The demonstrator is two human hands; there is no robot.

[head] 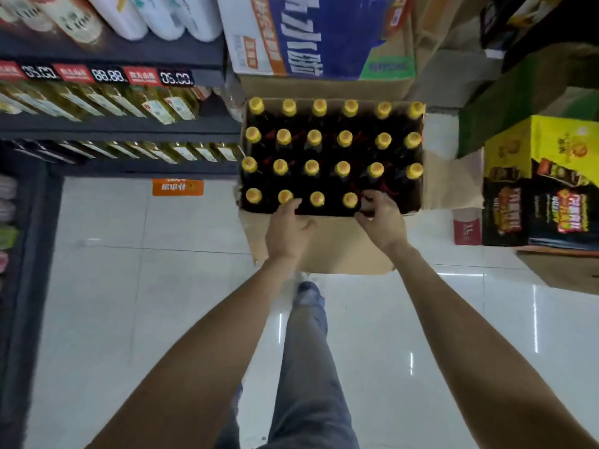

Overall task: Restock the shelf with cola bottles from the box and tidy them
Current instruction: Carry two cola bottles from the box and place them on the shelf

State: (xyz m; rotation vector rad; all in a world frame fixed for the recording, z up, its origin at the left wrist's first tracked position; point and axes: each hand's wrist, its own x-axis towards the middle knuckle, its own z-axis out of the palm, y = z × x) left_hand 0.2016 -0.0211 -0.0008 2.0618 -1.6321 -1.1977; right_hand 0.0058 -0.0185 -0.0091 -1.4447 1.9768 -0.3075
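An open cardboard box (327, 236) stands on the floor and holds several dark cola bottles (343, 139) with yellow caps, in rows. My left hand (288, 233) hovers over the box's near edge. Its fingers are loosely spread and reach the second cap (284, 196) of the front row. My right hand (381, 218) curls its fingers and thumb round the top of a front-row bottle further right, whose cap is hidden under the hand. The shelf (120, 128) runs along the left side.
The shelf tiers hold yellowish bottles (155, 108) behind price tags (107, 74). A blue and white carton (311, 34) lies behind the box. Yellow and black cartons (544, 183) stand at the right. My leg (308, 367) is on the white tiled floor.
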